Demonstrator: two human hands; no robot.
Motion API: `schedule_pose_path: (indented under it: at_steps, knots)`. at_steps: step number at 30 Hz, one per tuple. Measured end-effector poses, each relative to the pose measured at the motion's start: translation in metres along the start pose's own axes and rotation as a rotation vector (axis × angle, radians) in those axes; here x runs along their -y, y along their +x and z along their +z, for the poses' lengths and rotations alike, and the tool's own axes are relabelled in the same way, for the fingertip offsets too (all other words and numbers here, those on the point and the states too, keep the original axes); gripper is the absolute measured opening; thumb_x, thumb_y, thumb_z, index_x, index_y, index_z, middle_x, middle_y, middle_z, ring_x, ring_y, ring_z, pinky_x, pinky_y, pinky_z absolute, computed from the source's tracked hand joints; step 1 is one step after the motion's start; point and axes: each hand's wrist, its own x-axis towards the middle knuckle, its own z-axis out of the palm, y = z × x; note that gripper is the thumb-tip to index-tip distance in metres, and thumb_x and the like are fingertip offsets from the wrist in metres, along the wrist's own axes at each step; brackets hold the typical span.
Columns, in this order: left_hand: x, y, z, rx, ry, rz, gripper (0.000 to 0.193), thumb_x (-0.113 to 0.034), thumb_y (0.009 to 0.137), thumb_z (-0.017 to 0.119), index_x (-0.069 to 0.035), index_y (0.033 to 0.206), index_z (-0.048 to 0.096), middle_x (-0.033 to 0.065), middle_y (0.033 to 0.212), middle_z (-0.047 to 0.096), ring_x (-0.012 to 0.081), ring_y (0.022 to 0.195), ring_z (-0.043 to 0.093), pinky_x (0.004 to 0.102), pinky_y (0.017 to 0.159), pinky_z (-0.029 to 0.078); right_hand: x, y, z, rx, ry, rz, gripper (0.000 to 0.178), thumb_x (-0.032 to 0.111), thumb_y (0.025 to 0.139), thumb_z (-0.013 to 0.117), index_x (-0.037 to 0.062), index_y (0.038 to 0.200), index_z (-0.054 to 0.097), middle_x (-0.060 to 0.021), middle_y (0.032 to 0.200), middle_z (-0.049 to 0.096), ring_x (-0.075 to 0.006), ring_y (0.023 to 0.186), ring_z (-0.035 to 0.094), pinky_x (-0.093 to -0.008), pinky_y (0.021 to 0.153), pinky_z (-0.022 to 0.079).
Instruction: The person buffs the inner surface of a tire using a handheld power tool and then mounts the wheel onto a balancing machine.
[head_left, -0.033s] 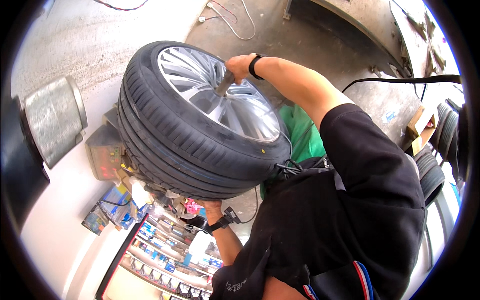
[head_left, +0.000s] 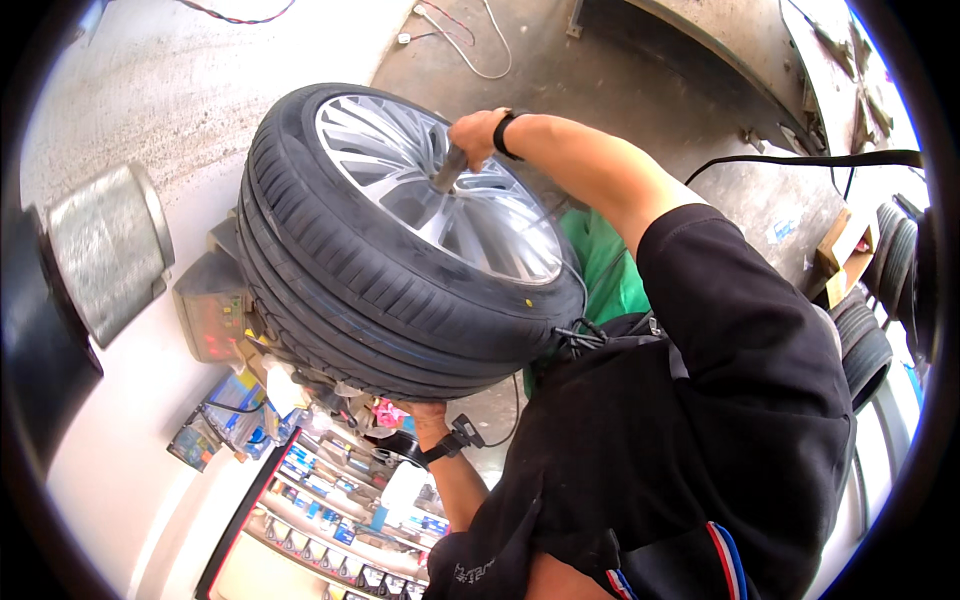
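A car wheel fills the middle of the view, its black tyre (head_left: 350,290) mounted on a silver multi-spoke rim (head_left: 370,160) and tilted toward me. A grey cylindrical metal bar (head_left: 448,172) stands out from the hub. My right hand (head_left: 480,135), wearing a black wristband, is closed round the upper end of this bar. At the tyre's lower edge, my left hand (head_left: 428,412) meets the tread; the tyre hides its fingers. A black strap with a small device (head_left: 462,436) sits on my left wrist. A yellow mark shows on the sidewall.
A silver metal cylinder (head_left: 110,255) on a dark arm juts in at the left. Shelves with small packaged goods (head_left: 330,500) stand below. More tyres (head_left: 860,345) are stacked at the right. Dark cables (head_left: 580,338) hang beside the wheel, and white wire (head_left: 490,75) lies on the floor.
My right hand has shifted very slightly to the left on the bar. Wheel and left hand look almost unmoved.
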Motion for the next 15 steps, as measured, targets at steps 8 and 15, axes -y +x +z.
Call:
schedule_pose_path:
  at_steps: [8, 15]
  knots:
    - [0.010, -0.001, -0.028, 0.134, -0.034, -0.028, 0.079, -0.068, 0.091, 0.037, -0.015, 0.149, 0.029, 0.0054, 0.154, 0.029, 0.0315, 0.139, 0.029, 0.0499, 0.115, 0.025, 0.031, 0.024, 0.026, -0.038, -0.223, -0.111, 0.037, 0.029, 0.062, 0.081, 0.0085, 0.092, 0.073, -0.0067, 0.088, 0.071, -0.0256, 0.087, 0.069, -0.0400, 0.075, 0.052]
    - [0.008, 0.010, -0.039, 0.155, 0.734, 0.230, 0.079, -0.068, 0.090, 0.037, -0.014, 0.148, 0.031, 0.0055, 0.154, 0.030, 0.0320, 0.138, 0.030, 0.0501, 0.115, 0.026, 0.034, 0.038, 0.008, 0.151, -0.116, -0.010, 0.039, 0.030, 0.058, 0.082, 0.0095, 0.091, 0.075, -0.0066, 0.093, 0.072, -0.0250, 0.089, 0.069, -0.0405, 0.076, 0.052]
